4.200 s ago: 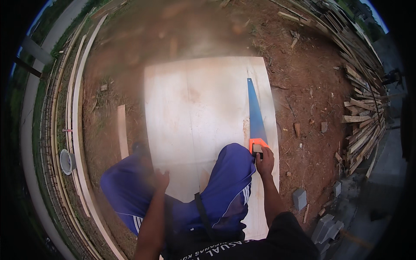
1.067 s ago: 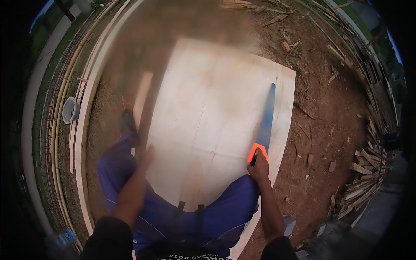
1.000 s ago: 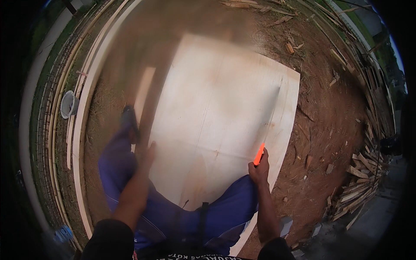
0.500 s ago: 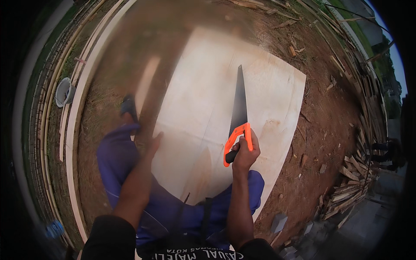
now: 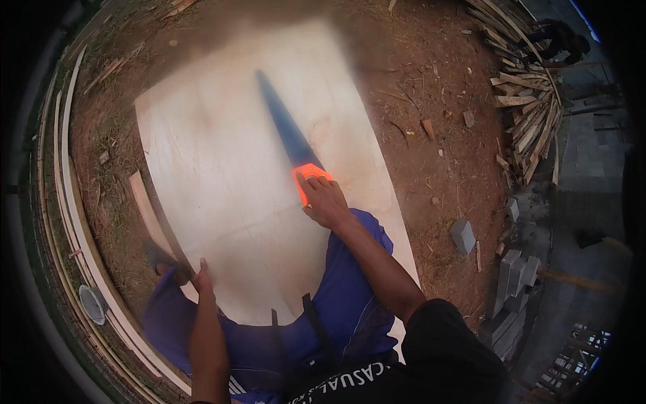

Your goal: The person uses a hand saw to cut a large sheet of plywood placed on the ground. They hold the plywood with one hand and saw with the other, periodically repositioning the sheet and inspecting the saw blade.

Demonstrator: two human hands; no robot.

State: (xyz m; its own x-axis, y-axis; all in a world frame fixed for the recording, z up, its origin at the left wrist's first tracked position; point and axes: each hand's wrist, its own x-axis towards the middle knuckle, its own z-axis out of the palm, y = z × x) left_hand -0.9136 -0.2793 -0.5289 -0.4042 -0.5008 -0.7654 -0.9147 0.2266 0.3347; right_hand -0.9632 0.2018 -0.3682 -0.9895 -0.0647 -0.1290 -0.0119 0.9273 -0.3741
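Observation:
A large pale plywood sheet (image 5: 215, 182) lies in front of me, its near end between my legs. My right hand (image 5: 328, 204) is closed round the orange handle of a hand saw (image 5: 286, 124). The saw's dark blade points away and to the left over the sheet; whether it touches the wood I cannot tell. At the sheet's near left edge, my left hand (image 5: 204, 279) grips the rim, one digit on top and the other fingers mostly hidden.
A narrow board (image 5: 149, 212) lies left of the sheet. Long timbers (image 5: 84, 236) and a bucket (image 5: 92, 303) are farther left. On the right are scrap wood (image 5: 531, 121), grey blocks (image 5: 515, 276) and a single block (image 5: 463, 236). Another person (image 5: 558, 44) bends at the far right.
The view has turned to the right. The saw has swung from pointing nearly straight ahead to slanting left, still in my right hand. My left hand stays at the sheet's left edge.

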